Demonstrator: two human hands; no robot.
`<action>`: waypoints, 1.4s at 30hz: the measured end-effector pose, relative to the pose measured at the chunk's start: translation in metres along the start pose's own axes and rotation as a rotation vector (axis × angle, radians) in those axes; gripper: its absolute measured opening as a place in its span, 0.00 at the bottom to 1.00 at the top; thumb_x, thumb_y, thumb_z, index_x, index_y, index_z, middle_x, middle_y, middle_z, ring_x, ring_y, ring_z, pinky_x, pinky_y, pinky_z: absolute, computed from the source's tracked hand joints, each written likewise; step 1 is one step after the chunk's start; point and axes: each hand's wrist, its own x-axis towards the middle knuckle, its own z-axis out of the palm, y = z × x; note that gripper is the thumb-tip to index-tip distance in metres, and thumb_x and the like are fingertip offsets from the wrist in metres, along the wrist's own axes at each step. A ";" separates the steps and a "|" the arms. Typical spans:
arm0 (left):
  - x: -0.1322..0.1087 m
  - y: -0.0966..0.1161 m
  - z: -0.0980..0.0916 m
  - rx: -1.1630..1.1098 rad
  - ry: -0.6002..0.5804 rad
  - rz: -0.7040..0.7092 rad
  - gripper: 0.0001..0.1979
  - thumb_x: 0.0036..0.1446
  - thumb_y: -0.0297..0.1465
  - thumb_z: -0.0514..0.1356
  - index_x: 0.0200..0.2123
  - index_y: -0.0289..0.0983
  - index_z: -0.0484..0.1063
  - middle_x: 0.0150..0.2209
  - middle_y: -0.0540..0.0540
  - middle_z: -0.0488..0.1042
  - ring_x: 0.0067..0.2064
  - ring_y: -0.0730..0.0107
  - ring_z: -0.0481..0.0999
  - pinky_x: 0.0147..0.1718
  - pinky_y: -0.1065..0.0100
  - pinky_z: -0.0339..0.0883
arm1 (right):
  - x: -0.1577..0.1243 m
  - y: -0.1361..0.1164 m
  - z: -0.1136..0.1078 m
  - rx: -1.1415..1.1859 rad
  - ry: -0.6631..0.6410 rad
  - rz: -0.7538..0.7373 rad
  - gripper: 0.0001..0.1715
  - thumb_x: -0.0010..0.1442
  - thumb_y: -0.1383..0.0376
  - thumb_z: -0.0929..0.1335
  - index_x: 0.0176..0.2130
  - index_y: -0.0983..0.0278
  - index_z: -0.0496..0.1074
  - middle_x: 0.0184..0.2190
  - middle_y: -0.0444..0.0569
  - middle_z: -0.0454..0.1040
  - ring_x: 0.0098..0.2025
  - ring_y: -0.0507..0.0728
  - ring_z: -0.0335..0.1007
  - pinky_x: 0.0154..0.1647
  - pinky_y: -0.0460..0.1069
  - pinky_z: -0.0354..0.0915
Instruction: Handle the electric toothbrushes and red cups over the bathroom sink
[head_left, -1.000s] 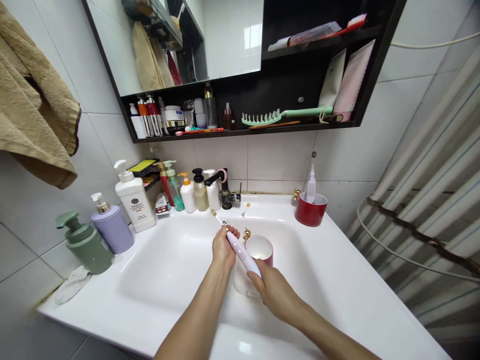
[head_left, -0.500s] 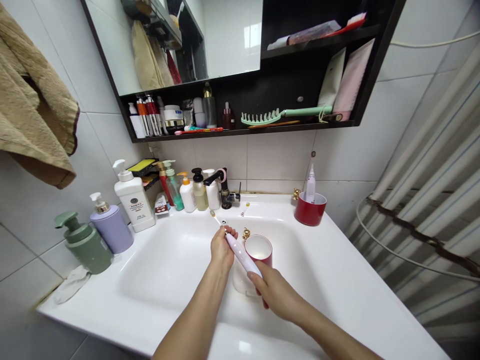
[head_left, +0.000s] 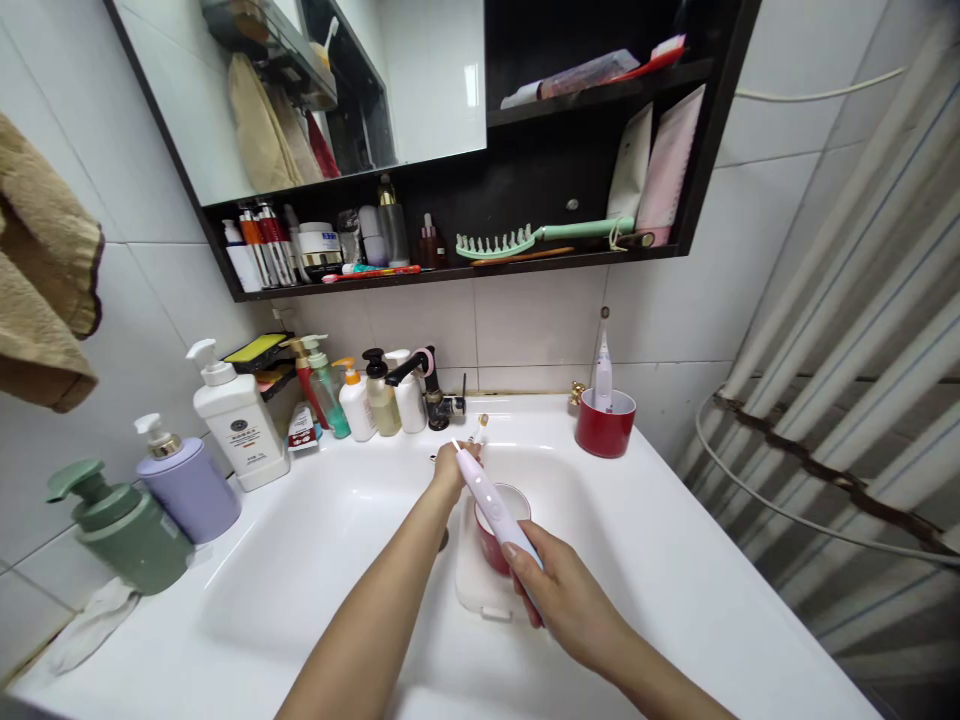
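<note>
My right hand (head_left: 562,590) is closed around the lower end of a pale pink electric toothbrush handle (head_left: 491,505), which slants up to the left. A thin bare shaft shows at its tip. My left hand (head_left: 452,470) is behind that tip at the sink's back edge. Its fingers are mostly hidden, so I cannot tell what they hold. Just beyond them is a small toothbrush head (head_left: 481,428) on the back ledge. Below the handle, a red cup (head_left: 491,548) with a white inside stands on a whitish translucent case (head_left: 476,590) in the white sink (head_left: 322,560).
Behind the sink is a black faucet (head_left: 435,395), with several pump bottles (head_left: 356,405) to its left. Another red cup (head_left: 604,432) on the right ledge holds a white device (head_left: 603,375). A dark mirror cabinet (head_left: 442,275) hangs above; pipes (head_left: 840,330) run at the right.
The brush head that stuck out past the handle's tip no longer shows there. My left hand has moved forward, off the tip, toward the back ledge. The view has shifted slightly.
</note>
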 end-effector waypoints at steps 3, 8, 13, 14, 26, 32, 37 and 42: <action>0.029 0.003 0.023 0.294 0.036 0.058 0.04 0.41 0.26 0.54 0.25 0.32 0.65 0.13 0.52 0.63 0.16 0.76 0.64 0.19 0.72 0.58 | -0.001 -0.003 -0.003 0.020 0.017 -0.025 0.13 0.52 0.57 0.54 0.28 0.64 0.57 0.16 0.38 0.54 0.14 0.44 0.51 0.15 0.41 0.53; 0.055 0.004 0.044 0.692 0.062 0.152 0.04 0.39 0.27 0.54 0.23 0.32 0.66 0.22 0.43 0.70 0.27 0.67 0.69 0.26 0.69 0.59 | 0.001 -0.004 -0.003 0.060 0.015 -0.005 0.13 0.51 0.57 0.55 0.29 0.66 0.57 0.16 0.38 0.54 0.13 0.44 0.50 0.13 0.41 0.52; 0.061 0.008 0.045 0.907 0.088 0.258 0.10 0.39 0.32 0.55 0.26 0.32 0.67 0.33 0.37 0.69 0.40 0.57 0.66 0.36 0.63 0.56 | 0.002 -0.002 -0.003 0.098 -0.023 -0.011 0.14 0.51 0.57 0.55 0.30 0.66 0.57 0.15 0.37 0.53 0.11 0.43 0.48 0.11 0.41 0.51; 0.061 0.008 0.043 0.928 0.093 0.274 0.11 0.40 0.33 0.54 0.28 0.32 0.67 0.34 0.36 0.69 0.41 0.57 0.64 0.37 0.62 0.54 | 0.002 -0.002 -0.003 0.106 -0.023 -0.012 0.14 0.51 0.57 0.55 0.30 0.66 0.57 0.15 0.37 0.53 0.11 0.43 0.48 0.11 0.41 0.51; 0.034 0.010 0.006 0.589 0.106 0.109 0.07 0.40 0.20 0.52 0.15 0.33 0.61 0.22 0.42 0.68 0.36 0.62 0.69 0.31 0.67 0.61 | 0.002 0.008 -0.002 0.104 -0.012 -0.006 0.14 0.51 0.57 0.55 0.28 0.65 0.57 0.17 0.38 0.55 0.13 0.43 0.51 0.14 0.41 0.53; -0.022 0.018 -0.032 0.076 0.039 0.054 0.05 0.45 0.21 0.50 0.20 0.32 0.61 0.20 0.47 0.67 0.26 0.76 0.70 0.29 0.76 0.64 | 0.000 0.008 0.004 0.074 -0.076 0.024 0.14 0.51 0.57 0.55 0.28 0.66 0.57 0.16 0.38 0.56 0.13 0.44 0.52 0.14 0.41 0.53; -0.047 0.020 -0.058 -0.540 -0.001 -0.119 0.05 0.45 0.19 0.49 0.21 0.29 0.63 0.20 0.46 0.67 0.24 0.77 0.70 0.25 0.79 0.65 | -0.001 0.015 0.011 0.045 -0.133 0.005 0.15 0.51 0.57 0.55 0.31 0.66 0.58 0.16 0.38 0.56 0.13 0.44 0.51 0.13 0.41 0.53; -0.049 0.012 -0.064 -0.656 0.009 -0.207 0.02 0.44 0.21 0.53 0.21 0.29 0.63 0.19 0.46 0.68 0.22 0.74 0.70 0.19 0.77 0.65 | 0.003 0.022 0.014 0.011 -0.130 0.035 0.16 0.51 0.57 0.54 0.34 0.66 0.58 0.15 0.37 0.57 0.12 0.44 0.52 0.14 0.42 0.52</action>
